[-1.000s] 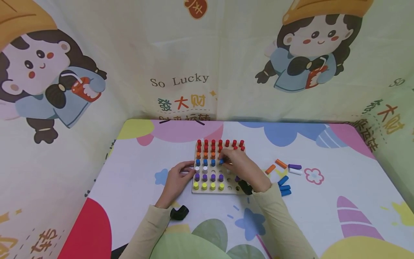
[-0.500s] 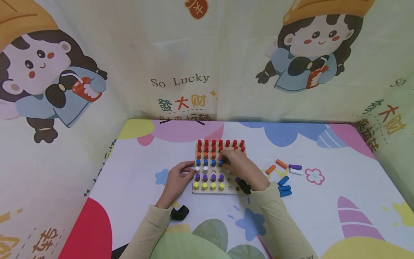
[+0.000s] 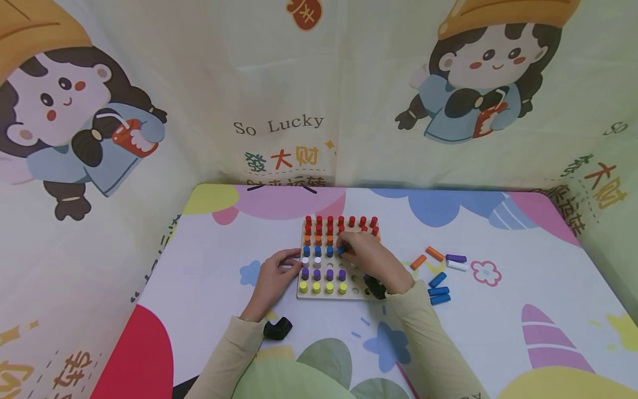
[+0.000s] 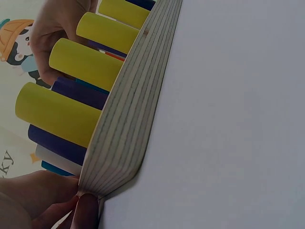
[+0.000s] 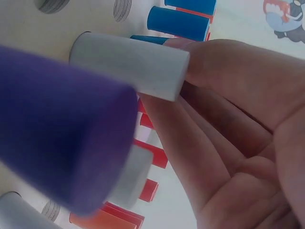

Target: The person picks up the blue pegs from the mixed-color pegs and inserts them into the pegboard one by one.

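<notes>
A wooden pegboard (image 3: 319, 297) lies on the table, with rows of upright coloured pegs. My right hand (image 3: 375, 257) pinches a blue peg (image 3: 341, 251) in the blue row, right of three standing blue pegs. In the right wrist view, a white peg (image 5: 131, 66) partly hides that blue peg (image 5: 148, 39) and the fingertips. My left hand (image 3: 273, 280) holds the board's left edge beside the white row. The left wrist view has its thumb and fingers against the corner of the layered board edge (image 4: 128, 100), close to the yellow pegs (image 4: 59, 114).
Right of the board lie loose pegs: two orange (image 3: 435, 253), one purple (image 3: 456, 258), one white (image 3: 457, 266) and three blue (image 3: 438, 291). Several holes show in the board's right part. A patterned cloth wall (image 3: 369, 149) stands behind the table.
Both hands stay nearly in place, the right still pinching the blue peg in its row. The whole head view has shifted very slightly.
</notes>
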`<state>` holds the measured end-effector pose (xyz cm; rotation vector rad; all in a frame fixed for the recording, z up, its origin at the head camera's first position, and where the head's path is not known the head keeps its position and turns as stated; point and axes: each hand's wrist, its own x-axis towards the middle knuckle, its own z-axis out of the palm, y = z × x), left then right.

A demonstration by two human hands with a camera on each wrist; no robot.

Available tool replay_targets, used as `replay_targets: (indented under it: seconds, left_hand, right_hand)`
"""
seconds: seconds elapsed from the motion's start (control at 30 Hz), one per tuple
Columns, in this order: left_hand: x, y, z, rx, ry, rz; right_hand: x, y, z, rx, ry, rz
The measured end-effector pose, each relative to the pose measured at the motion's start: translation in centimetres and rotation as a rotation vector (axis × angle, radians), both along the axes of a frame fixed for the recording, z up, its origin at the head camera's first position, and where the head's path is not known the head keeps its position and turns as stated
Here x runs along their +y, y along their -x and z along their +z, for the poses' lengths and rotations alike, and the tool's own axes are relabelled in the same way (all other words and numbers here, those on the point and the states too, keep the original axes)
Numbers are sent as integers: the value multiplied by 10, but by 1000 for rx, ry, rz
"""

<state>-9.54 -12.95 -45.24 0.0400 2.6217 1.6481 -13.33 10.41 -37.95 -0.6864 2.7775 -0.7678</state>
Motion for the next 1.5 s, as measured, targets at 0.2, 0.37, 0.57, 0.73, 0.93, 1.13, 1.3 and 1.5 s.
replay_targets:
  seconds: [0.2,0.37,0.57,0.73,0.93,1.13,1.3,1.5]
  left_hand:
    - [-1,-1,0,0,1,-3]
    - [0,-1,0,-20,5,-1]
    - [0,-1,1,-29,6,5]
    - [0,0,1,-36,10,9]
    - [0,0,2,-39,16,9]
    - [1,0,3,-38,18,8]
    - [1,1,3,-33,19,9]
    - [1,0,2,-30,16,11]
  right_hand:
    - [0,-1,0,-1,-6,-2]
    - [1,-1,-1,6,-13,-1]
    - [1,-2,2,3,-11,-16]
    - [3,-5,6,-18,1,-38]
    - [7,-8,10,-23,2,-46]
    - [13,-10,14,18,-31,-38]
    - [16,-13,17,52,-35,-31]
    - [23,-17,20,67,-25,-33]
